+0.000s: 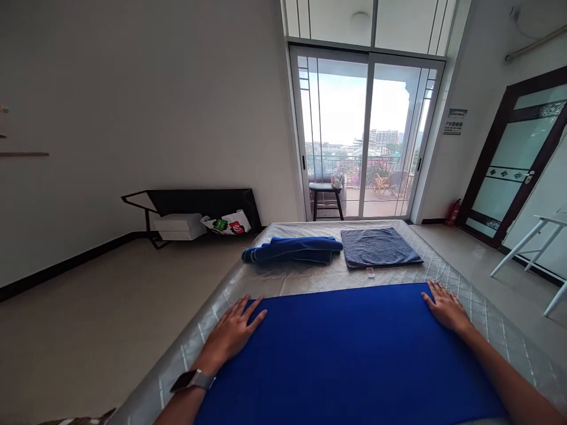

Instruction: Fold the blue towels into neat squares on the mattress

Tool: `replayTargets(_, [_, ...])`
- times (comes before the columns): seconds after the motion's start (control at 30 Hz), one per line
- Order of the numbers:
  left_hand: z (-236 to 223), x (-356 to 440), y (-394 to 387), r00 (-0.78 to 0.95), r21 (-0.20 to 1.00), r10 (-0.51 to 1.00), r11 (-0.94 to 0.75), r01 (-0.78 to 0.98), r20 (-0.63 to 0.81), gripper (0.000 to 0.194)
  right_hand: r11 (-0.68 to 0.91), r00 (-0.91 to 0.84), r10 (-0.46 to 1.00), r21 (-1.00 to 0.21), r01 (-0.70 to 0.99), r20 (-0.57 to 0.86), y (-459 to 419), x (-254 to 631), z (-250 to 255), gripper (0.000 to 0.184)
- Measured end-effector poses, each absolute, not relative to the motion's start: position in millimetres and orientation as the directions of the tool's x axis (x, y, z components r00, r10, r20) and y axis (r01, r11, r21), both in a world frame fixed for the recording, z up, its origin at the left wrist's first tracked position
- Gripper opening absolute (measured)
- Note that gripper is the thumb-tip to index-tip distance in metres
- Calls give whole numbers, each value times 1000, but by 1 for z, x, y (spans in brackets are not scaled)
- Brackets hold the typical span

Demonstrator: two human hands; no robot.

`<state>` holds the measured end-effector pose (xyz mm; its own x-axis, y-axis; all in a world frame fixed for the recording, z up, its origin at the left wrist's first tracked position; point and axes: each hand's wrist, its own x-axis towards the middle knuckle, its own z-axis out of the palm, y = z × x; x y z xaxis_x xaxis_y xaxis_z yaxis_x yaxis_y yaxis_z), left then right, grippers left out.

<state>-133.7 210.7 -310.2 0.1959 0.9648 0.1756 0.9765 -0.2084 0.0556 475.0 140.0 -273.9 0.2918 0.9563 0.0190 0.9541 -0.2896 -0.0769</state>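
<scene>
A bright blue towel [349, 354] lies spread flat over the near part of a quilted grey mattress [447, 265]. My left hand [233, 330] rests flat on the towel's far left corner, fingers stretched out, a watch on the wrist. My right hand [445, 307] lies flat on the far right corner, fingers spread. Beyond them a loosely folded dark blue towel [292, 249] lies beside a flat grey-blue towel [378, 247] with a small white tag.
Bare floor lies to the left. A black frame [199, 203] with white boxes and a bag leans at the left wall. A glass sliding door [365, 136] and a stool [326, 198] stand beyond the mattress. White table legs [531, 248] stand at right.
</scene>
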Motion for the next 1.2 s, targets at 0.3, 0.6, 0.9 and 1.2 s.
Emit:
replayTargets(0.3, [-321,-163,223,376,-123,915,-361,925,144,53,-324,322,946,-100,941,-38,137,458,-262,70])
replayTargets(0.6, [-307,-158,227,344,-140,935,-330,933,87,53,-324,321,946,-175,930,-49,131,455,-253,70])
replayTargets(0.9, [-292,-130,212,244,-58,964,-239,969,102,58,-283,291,957,-170,944,20,134,460,-262,67])
replayTargets(1.2, [-287,-118,207,143,54,988,-146,988,51,71,-306,310,951,-174,936,-5,132,457,-259,66])
